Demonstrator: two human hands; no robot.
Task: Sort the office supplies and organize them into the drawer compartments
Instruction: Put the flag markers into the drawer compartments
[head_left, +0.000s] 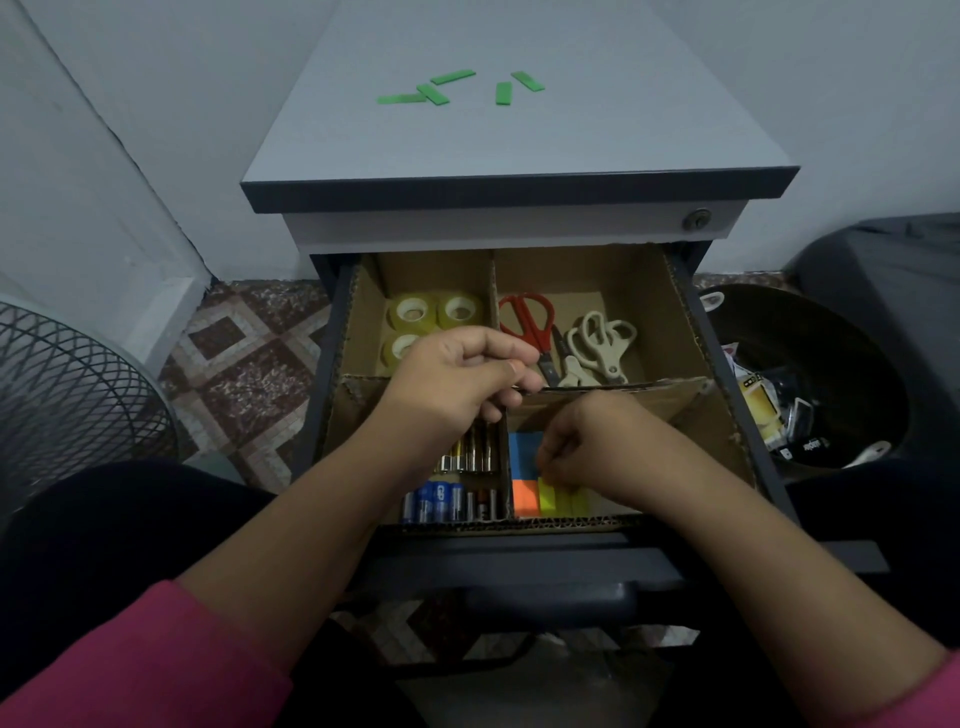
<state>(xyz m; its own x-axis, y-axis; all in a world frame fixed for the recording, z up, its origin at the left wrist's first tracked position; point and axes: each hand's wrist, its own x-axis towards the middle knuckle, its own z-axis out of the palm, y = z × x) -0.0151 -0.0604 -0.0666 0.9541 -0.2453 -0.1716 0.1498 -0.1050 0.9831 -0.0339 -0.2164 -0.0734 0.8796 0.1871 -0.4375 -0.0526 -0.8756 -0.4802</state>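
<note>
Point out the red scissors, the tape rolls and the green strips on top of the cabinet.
red scissors (525, 312): head view, on the red handle loops.
tape rolls (457, 310): head view, on the back right roll's rim.
green strips (452, 77): head view, on the middle of one strip.

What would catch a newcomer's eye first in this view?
Probably the two hands over the open drawer: the left hand grips the cardboard divider, and the right hand pinches the sticky notes in the front right compartment. Next, the red scissors at the back right, and the green strips scattered on the cabinet top.
</note>
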